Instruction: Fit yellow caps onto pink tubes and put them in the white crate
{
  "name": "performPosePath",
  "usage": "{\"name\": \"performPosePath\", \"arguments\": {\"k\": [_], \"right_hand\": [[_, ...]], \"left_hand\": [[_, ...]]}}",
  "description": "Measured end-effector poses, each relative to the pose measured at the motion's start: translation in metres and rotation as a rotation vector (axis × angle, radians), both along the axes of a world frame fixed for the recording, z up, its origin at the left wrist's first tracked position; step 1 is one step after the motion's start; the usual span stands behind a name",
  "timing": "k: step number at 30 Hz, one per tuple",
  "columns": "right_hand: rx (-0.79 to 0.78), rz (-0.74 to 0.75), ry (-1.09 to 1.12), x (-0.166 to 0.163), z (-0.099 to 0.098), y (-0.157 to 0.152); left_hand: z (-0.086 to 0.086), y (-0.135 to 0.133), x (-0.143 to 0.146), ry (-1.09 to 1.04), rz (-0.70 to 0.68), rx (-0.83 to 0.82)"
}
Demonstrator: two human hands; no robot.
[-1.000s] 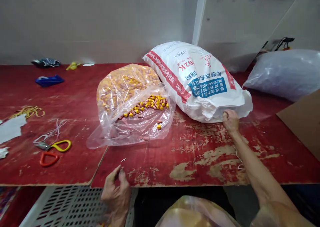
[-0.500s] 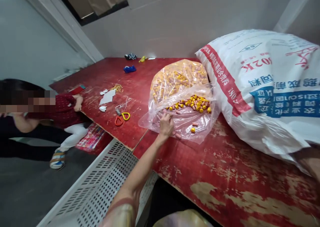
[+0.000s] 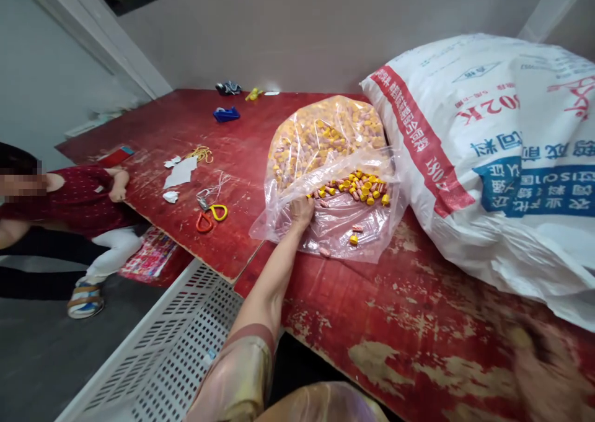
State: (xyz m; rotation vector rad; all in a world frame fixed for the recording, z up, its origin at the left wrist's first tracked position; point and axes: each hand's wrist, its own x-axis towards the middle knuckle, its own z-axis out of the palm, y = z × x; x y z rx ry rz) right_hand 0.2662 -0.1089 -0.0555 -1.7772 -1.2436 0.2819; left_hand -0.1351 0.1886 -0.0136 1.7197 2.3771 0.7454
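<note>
My left hand reaches across the worn red table to the mouth of a clear plastic bag. Its fingers are curled on the bag's loose front edge. The bag holds many small yellow and pink caps, and a few lie loose near its opening. My right hand is a blurred shape low at the right, just in front of a large white woven sack with red and blue print. Its fingers cannot be made out.
Scissors with a yellow and an orange handle, paper scraps, a blue tape dispenser and cord lie on the table's left part. A seated person in a dark red top is at the left. A white perforated panel lies below the table edge.
My left hand has gone from the table's front edge to the bag and pushed a little further into its mouth. The view swung left. My right hand left the sack's corner.
</note>
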Motion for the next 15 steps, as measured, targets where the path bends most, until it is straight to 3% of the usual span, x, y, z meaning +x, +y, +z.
{"name": "performPosePath", "arguments": {"k": [2,4,7,11,15], "right_hand": [[-0.131,-0.004,0.143,-0.030,0.006,-0.009],[-0.120,0.119,0.290,-0.057,0.013,-0.005],[-0.026,0.306,0.433,-0.081,0.023,0.016],[0.020,0.459,0.317,-0.092,0.039,0.031],[0.023,0.563,0.161,-0.098,0.049,0.028]], "left_hand": [[0.004,-0.013,0.001,-0.032,0.006,0.039],[0.011,-0.038,0.008,-0.166,-0.039,0.185],[0.023,-0.098,0.029,-0.615,-0.271,0.315],[0.029,-0.187,0.069,-1.100,-0.568,-0.004],[0.019,-0.229,0.094,-1.289,-0.619,-0.152]]}}
